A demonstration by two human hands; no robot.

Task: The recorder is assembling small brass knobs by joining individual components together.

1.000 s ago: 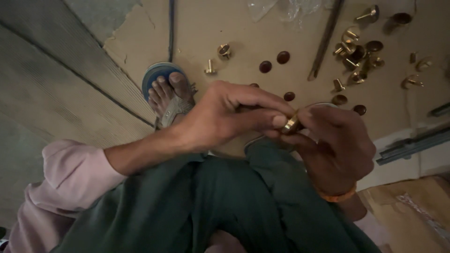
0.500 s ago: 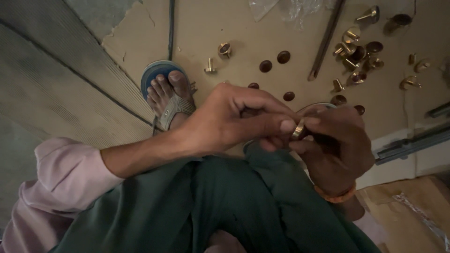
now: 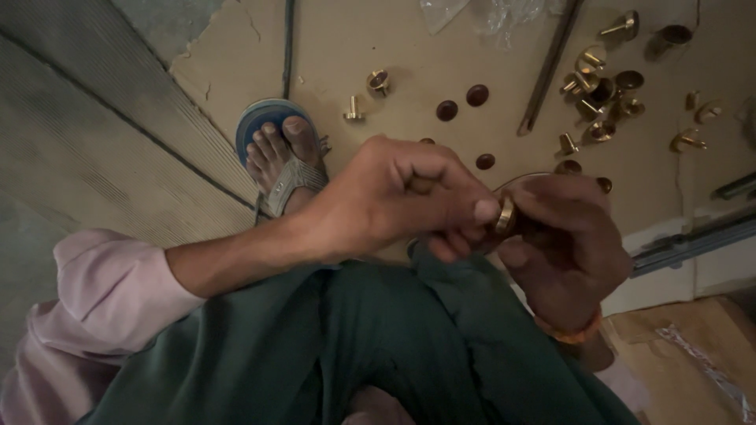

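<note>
Both my hands meet over my knees on one small round brass fitting (image 3: pixel 505 215). My left hand (image 3: pixel 394 197) pinches it with thumb and forefinger from the left. My right hand (image 3: pixel 563 244) cups it from the right, fingers curled around its far side, so most of the piece is hidden. An orange band circles my right wrist. A pink sleeve covers my left upper arm. My green trousers fill the lower part of the view.
My sandalled foot (image 3: pixel 281 161) rests on a cardboard sheet (image 3: pixel 354 47). On the sheet lie several loose brass fittings (image 3: pixel 598 86), dark brown round caps (image 3: pixel 462 102), a thin dark rod (image 3: pixel 547 71) and crumpled clear plastic (image 3: pixel 488 12). A metal rail (image 3: pixel 693 240) lies at right.
My hands stay together on the brass piece; my left fingers have shifted slightly around it, as if turning it. Both hands have drifted a little to the right.
</note>
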